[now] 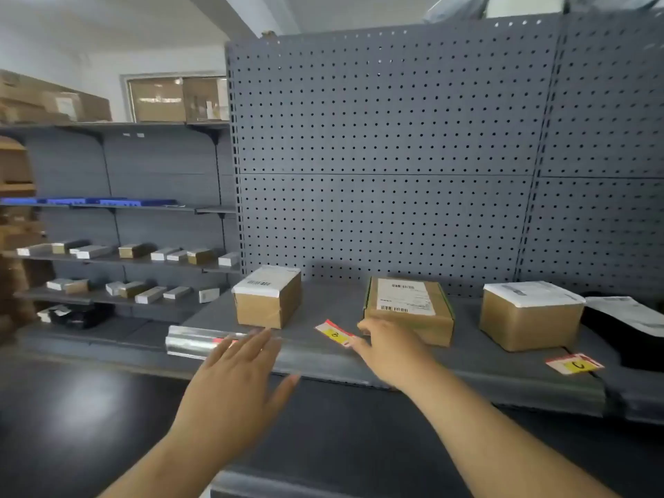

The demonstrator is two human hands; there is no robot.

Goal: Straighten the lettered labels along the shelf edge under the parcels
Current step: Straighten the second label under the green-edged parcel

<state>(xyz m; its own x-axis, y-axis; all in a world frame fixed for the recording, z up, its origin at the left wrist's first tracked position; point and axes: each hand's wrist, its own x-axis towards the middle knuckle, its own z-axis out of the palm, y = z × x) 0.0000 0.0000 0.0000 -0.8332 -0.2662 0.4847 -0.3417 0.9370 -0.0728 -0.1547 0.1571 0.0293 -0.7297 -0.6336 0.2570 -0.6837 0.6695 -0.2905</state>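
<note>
Shelf check, three parcels in a row: left parcel (267, 298), middle parcel (407, 309), right parcel (530, 314).

Progress: early, by the look of it.
- Label B (334, 333) lies on the shelf between the left and middle parcels, skewed, with one end kicked back towards the pegboard (395, 138). It is not straight.
- Label C (574, 364) sits at the shelf edge (467, 381) in front of the right parcel, slightly crooked, with no hand near it.
- Left label (222, 340): only a red sliver shows past your fingers, on the shiny rail (190, 341) below the left parcel. Its letter and its angle are hidden, so you cannot count it as done.

All three may need work, and B is the one in hand.

Hands:
- Your left hand (233, 382) is flat, palm down, fingers spread wide and thumb splayed out to the right. It hovers over the shelf edge and covers the left label. Contact is unclear because of blur.
- Your right hand (390, 350) reaches forward, low over the shelf just in front of the middle parcel. Its fingers are stretched rather than curled, with the tips at the right end of label B and the thumb a little apart above them — touching, with no pinch visible.
</note>
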